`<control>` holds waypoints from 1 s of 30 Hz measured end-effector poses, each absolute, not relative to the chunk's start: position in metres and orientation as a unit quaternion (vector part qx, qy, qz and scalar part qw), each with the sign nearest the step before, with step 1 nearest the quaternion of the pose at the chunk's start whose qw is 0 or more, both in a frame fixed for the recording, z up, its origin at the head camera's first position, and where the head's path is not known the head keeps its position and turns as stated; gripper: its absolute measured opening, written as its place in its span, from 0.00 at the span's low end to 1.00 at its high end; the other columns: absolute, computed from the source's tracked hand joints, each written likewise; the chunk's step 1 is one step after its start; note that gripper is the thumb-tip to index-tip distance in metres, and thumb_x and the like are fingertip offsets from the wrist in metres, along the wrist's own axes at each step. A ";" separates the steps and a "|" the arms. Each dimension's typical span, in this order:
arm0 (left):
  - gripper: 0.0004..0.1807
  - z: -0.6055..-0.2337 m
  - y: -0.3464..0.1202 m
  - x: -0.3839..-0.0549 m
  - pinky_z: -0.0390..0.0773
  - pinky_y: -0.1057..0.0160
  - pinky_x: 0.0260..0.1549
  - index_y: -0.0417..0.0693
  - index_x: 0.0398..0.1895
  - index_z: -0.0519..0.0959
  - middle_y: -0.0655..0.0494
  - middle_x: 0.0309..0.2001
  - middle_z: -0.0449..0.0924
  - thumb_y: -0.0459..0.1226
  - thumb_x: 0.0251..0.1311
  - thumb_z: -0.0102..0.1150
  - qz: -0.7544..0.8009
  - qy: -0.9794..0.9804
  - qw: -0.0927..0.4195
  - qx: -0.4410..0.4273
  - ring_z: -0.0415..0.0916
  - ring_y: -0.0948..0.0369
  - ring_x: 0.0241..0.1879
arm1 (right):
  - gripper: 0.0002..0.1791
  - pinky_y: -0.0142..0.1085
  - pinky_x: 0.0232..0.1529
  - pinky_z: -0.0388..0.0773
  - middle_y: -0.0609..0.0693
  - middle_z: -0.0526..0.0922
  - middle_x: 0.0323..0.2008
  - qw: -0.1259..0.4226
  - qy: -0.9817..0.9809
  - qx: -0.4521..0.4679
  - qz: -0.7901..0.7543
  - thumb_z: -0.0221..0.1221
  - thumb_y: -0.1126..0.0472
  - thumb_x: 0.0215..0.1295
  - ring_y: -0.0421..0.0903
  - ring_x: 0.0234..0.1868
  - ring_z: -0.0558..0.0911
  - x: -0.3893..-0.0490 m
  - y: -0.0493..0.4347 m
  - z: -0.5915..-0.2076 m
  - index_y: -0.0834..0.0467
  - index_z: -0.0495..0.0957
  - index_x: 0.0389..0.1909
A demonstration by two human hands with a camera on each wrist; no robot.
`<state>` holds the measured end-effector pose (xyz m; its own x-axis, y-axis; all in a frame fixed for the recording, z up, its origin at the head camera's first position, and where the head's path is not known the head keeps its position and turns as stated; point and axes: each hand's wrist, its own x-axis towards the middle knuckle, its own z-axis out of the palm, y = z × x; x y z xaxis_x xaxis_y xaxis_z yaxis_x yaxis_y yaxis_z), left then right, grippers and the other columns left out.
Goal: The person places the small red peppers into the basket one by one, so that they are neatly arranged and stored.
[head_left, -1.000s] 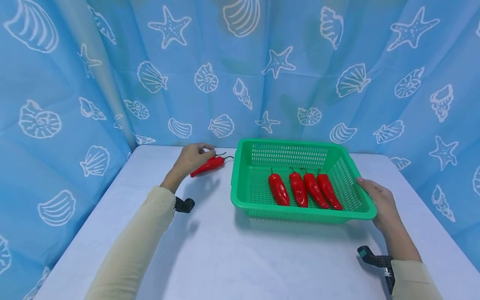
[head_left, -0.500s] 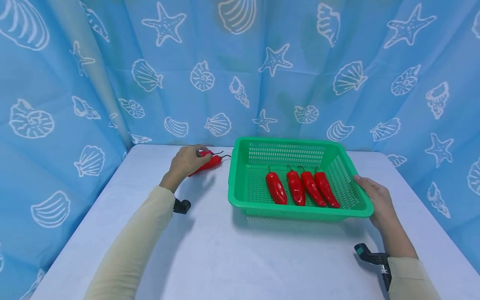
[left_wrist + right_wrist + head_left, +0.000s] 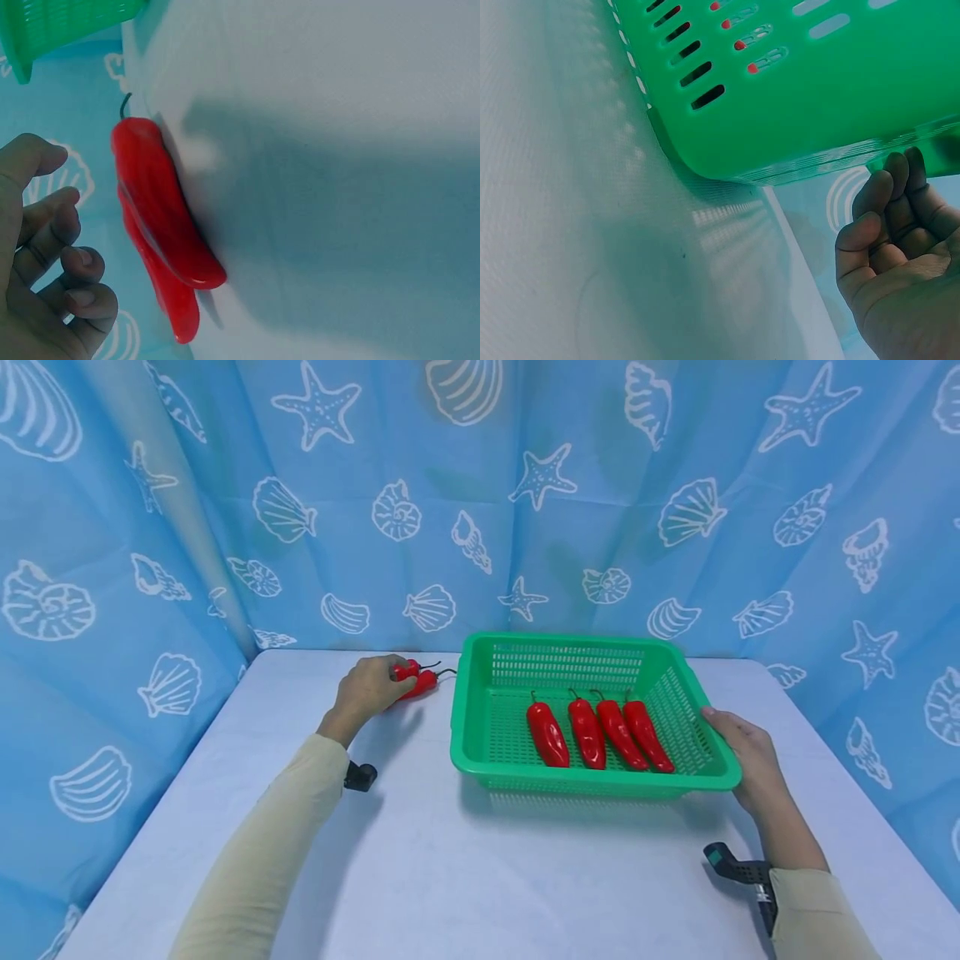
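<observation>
Two glossy red chili peppers lie side by side on the white tabletop, left of the green basket: a nearer pepper (image 3: pixel 424 684) and a farther pepper (image 3: pixel 407 670). My left hand (image 3: pixel 366 690) hovers over their left ends and partly hides them. In the left wrist view its fingers (image 3: pixel 86 262) are loosely bent, with no pepper between them. My right hand (image 3: pixel 753 762) holds the right rim of the perforated green basket (image 3: pixel 592 779). Its fingers (image 3: pixel 881 187) curl up under that rim in the right wrist view. Several red peppers (image 3: pixel 548 737) lie in a row inside the basket.
Behind the table (image 3: pixel 570 877) hangs a blue curtain (image 3: pixel 435 468) with white shell and starfish prints; it also covers the left and right sides. A black wrist camera (image 3: pixel 360 776) juts out under the left wrist, another black camera (image 3: pixel 738 865) beside the right wrist.
My left hand has drawn slightly left over the two loose peppers, so more of them shows. The whole head view has shifted a little; the right hand stays on the rim.
</observation>
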<state>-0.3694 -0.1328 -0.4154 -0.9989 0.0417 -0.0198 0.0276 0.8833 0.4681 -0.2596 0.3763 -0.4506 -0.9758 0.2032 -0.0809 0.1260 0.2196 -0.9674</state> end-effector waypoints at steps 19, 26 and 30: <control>0.34 -0.430 -0.132 -0.372 0.81 0.52 0.42 0.45 0.68 0.72 0.43 0.57 0.77 0.46 0.61 0.68 0.191 0.981 0.016 0.015 0.73 0.48 0.50 | 0.44 0.34 0.34 0.83 0.32 0.84 0.36 0.031 -0.771 -0.108 0.627 0.53 0.35 0.70 0.35 0.35 0.87 -0.261 0.377 -0.451 0.65 0.62 0.72; 0.36 -0.436 -0.133 -0.373 0.82 0.50 0.44 0.44 0.69 0.71 0.42 0.56 0.76 0.44 0.58 0.71 0.184 0.982 0.024 0.013 0.72 0.47 0.53 | 0.39 0.34 0.34 0.83 0.33 0.84 0.37 0.028 -0.766 -0.104 0.634 0.53 0.36 0.71 0.36 0.35 0.87 -0.262 0.378 -0.452 0.63 0.66 0.70; 0.37 -0.438 -0.133 -0.372 0.82 0.50 0.44 0.45 0.69 0.71 0.43 0.56 0.76 0.43 0.57 0.72 0.190 0.981 0.026 0.008 0.71 0.47 0.53 | 0.43 0.34 0.35 0.83 0.33 0.84 0.37 0.028 -0.770 -0.102 0.629 0.52 0.36 0.71 0.36 0.35 0.87 -0.262 0.378 -0.452 0.65 0.62 0.72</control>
<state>-0.3724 -0.1334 -0.4380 -0.9985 0.0248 -0.0484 0.0050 0.9276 0.3736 -0.2617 0.3781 -0.4519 -0.9776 0.1924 -0.0858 0.1225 0.1873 -0.9746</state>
